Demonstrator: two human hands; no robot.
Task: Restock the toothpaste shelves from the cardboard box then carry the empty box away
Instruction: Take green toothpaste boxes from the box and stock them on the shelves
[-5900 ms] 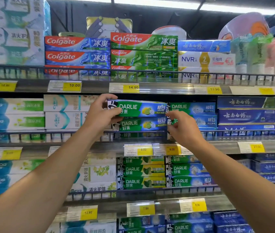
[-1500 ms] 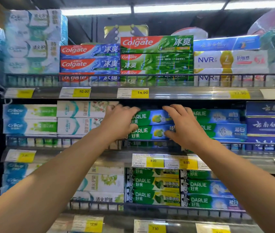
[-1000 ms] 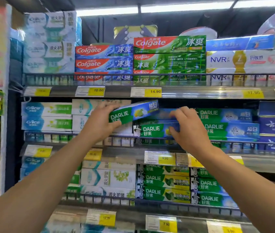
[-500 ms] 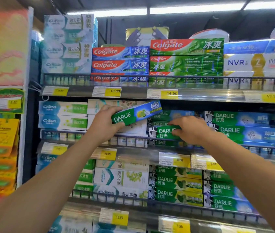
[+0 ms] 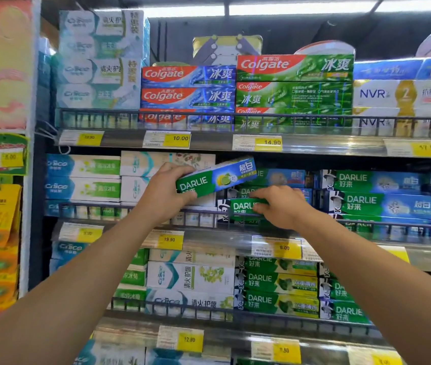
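Carton of Darlie toothpaste (image 5: 217,177), tilted, pinched at its 9 o'clock end by left hand (image 5: 163,192); light, stiff, crushable, best held across long edges. Right hand (image 5: 281,206) clamps shelved carton (image 5: 244,206) at middle shelf (image 5: 222,239).

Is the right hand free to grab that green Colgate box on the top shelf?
Probably not right away. The right hand is pressed on a Darlie box one shelf lower. The green Colgate box tops its stack with nothing in front, so once the hand lets go, the way up looks free.
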